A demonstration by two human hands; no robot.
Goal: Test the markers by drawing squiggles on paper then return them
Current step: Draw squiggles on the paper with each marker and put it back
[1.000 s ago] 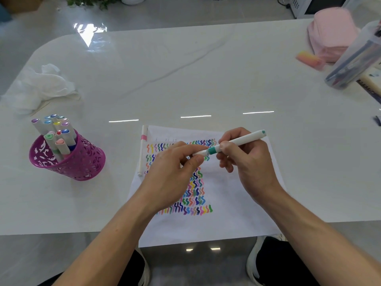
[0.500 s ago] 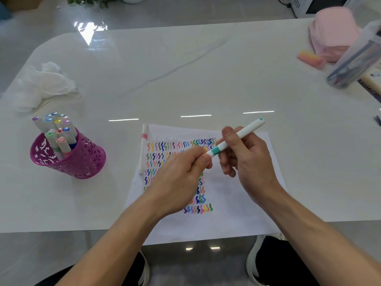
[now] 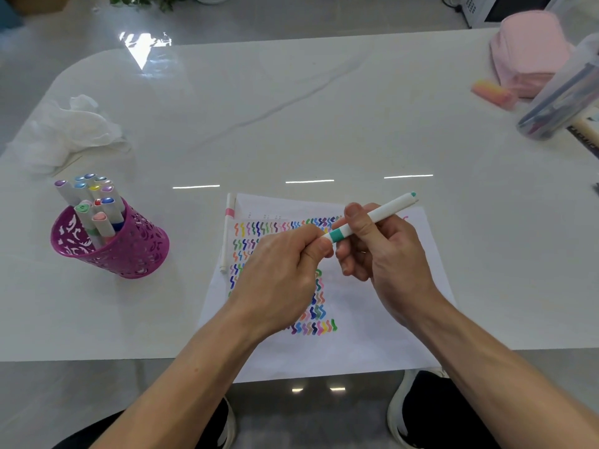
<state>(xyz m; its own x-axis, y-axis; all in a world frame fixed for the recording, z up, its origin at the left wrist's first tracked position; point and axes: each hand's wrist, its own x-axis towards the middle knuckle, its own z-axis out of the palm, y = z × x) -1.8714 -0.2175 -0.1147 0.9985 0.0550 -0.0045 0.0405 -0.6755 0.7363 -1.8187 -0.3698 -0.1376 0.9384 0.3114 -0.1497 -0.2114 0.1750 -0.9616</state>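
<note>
The cap end of the white marker with a teal band [image 3: 382, 212] is judged to be the step in hand. Whether the cap is being pulled off or pressed on cannot be told, since that end is hidden. The barrel is gripped by the right hand [image 3: 385, 257], and its near-left end is pinched in the curled fingers of the left hand [image 3: 282, 280]. The marker is held tilted above the white paper sheet [image 3: 372, 345], covered with coloured squiggles, on the glossy white counter [image 3: 291, 124]. If uncapped, a squiggle is called for on bare paper. If capped, the marker must be carried left to the purple perforated cup [image 3: 129, 251] of markers, well apart.
</note>
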